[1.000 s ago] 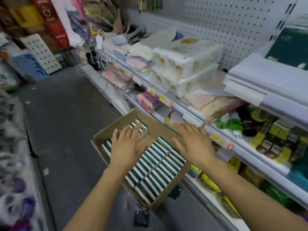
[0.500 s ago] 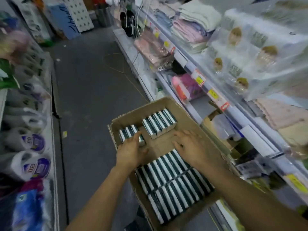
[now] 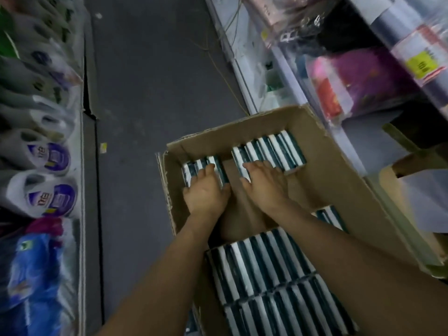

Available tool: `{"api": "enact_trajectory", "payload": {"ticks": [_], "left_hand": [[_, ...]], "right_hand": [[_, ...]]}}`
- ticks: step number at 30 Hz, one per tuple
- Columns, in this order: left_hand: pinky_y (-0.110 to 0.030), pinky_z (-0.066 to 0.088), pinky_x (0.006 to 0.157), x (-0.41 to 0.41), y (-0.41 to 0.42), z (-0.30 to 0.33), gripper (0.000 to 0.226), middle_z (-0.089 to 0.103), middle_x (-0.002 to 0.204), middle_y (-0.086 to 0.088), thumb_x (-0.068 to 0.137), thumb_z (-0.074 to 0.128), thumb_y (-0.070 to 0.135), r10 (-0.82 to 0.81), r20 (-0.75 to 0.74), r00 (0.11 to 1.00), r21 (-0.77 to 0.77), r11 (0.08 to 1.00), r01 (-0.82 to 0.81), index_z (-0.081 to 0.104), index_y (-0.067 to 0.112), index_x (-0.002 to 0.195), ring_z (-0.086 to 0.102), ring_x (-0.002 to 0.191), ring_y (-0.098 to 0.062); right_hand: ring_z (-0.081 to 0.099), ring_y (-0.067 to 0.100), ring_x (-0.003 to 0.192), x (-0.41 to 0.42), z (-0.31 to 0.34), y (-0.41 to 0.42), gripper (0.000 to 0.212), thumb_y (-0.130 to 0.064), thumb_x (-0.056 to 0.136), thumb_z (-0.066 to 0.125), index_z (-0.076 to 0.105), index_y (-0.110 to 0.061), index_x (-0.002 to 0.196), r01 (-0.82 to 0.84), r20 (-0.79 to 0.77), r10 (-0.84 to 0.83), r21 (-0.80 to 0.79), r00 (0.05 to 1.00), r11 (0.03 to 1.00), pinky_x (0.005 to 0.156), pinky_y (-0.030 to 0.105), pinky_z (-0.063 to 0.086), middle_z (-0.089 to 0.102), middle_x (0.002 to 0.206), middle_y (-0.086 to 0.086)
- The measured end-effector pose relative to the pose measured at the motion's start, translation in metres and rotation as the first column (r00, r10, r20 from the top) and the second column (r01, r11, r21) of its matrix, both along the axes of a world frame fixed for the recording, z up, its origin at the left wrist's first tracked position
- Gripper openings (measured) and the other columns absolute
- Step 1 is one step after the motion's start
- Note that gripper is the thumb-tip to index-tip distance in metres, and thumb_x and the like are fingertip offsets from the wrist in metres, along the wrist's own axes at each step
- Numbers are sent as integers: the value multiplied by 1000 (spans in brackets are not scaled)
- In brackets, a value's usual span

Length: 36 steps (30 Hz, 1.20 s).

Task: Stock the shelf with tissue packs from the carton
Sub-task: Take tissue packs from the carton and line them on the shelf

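Note:
An open brown carton [image 3: 244,122] sits on the aisle floor below me. It holds green-and-white striped tissue packs on edge: a small group [image 3: 194,167] at the far left, a longer row [image 3: 278,149] at the far right, and a big block [image 3: 266,275] near me. My left hand [image 3: 206,192] spans the small group, with fingers over its top and the thumb against its right side. My right hand [image 3: 264,183] lies with straight fingers on the near end of the longer row. Bare cardboard shows between the two hands.
A shelf unit [image 3: 397,44] with pink packs and yellow price tags runs along the right, close to the carton. Paper rolls in plastic wrap [image 3: 48,156] line the low shelf on the left. A dark grey floor [image 3: 150,81] lies between them.
My view has tilted down from the shelf to the carton. Both hands have moved further into the carton, onto the two far groups of packs.

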<state>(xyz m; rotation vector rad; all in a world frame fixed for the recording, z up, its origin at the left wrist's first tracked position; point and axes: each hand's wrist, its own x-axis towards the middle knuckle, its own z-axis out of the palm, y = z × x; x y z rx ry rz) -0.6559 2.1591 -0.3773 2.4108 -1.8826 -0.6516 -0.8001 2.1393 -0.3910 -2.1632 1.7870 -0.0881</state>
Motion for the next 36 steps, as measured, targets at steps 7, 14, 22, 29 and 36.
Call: {"api": "enact_trajectory", "payload": {"ticks": [7, 14, 22, 29, 36], "left_hand": [[-42, 39, 95, -5, -29, -23, 71, 55, 133, -4, 87, 59, 60, -74, 250, 965, -32, 996, 85, 34, 17, 139, 61, 113, -26], [-38, 37, 76, -23, -44, -30, 88, 58, 125, -9, 87, 63, 55, -154, 253, 955, 24, 988, 153, 14, 14, 149, 66, 102, -29], [-36, 38, 73, -12, -19, -12, 60, 63, 102, -12, 91, 53, 25, -23, -54, 998, -41, 999, 21, 24, 31, 143, 61, 96, -34], [-19, 36, 52, -6, 39, 53, 45, 57, 89, -18, 99, 38, 5, -8, -603, 798, -108, 992, -72, 56, 27, 134, 47, 51, -5], [-7, 48, 58, -24, 107, 178, 43, 74, 78, 14, 106, 34, 39, 60, -882, 468, 68, 998, 1, 70, 17, 98, 66, 73, 8]], "right_hand": [[54, 23, 110, 10, -21, -18, 52, -47, 91, 58, 44, -15, 129, -16, -281, 7, -27, 960, 1000, 86, 38, 37, 62, 117, 4], [60, 23, 93, 9, -21, -22, 47, -27, 92, 57, 37, -13, 133, 35, -180, -44, -54, 983, 998, 67, 33, 37, 65, 103, 5], [59, 27, 77, -19, 15, 25, 47, -30, 89, 55, 37, -19, 130, 277, 239, -259, -45, 936, 960, 61, 36, 44, 64, 94, 8], [63, 16, 80, -38, 85, 96, 48, -30, 92, 62, 42, -23, 134, 472, 477, -384, -76, 791, 878, 68, 34, 47, 61, 127, -1], [64, 19, 91, -39, 155, 174, 44, -43, 85, 53, 62, -17, 119, 284, 308, -161, -412, 938, 866, 56, 36, 55, 67, 112, 2]]}}
